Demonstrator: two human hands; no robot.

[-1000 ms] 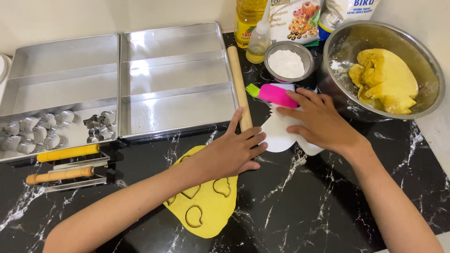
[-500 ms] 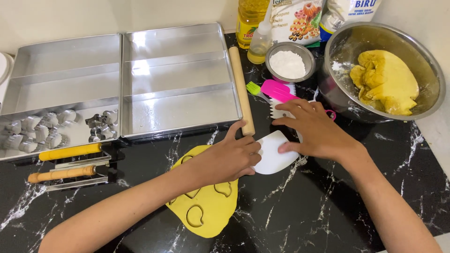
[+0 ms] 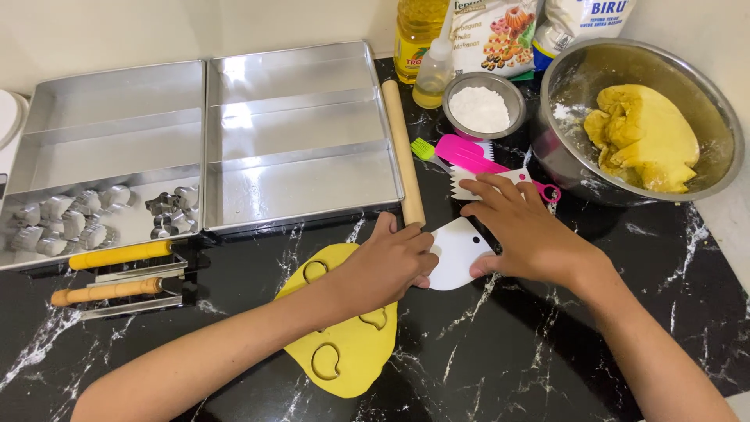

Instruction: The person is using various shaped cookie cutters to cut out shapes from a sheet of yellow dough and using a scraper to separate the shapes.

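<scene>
Both hands meet on a flat white plastic dough scraper (image 3: 457, 252) lying on the black marbled surface (image 3: 547, 344).

The scraper lies between the hands, just right of the rolled yellow dough sheet (image 3: 344, 348) with its cut shapes. The right hand (image 3: 531, 230) presses its far side with fingers spread flat; the left hand (image 3: 387, 266), resting on the dough's upper edge, touches its near edge, fingers curled together. A wooden rolling pin (image 3: 402, 148) lies just behind, its long axis running away from the person, beside the metal baking trays (image 3: 297, 180).

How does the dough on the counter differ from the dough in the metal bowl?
The rolled dough sheet lies flat and thin on the black counter, with shapes pressed into it; the dough lump sits thick, folded and uncut in the steel bowl. Both are the same yellow.
</scene>
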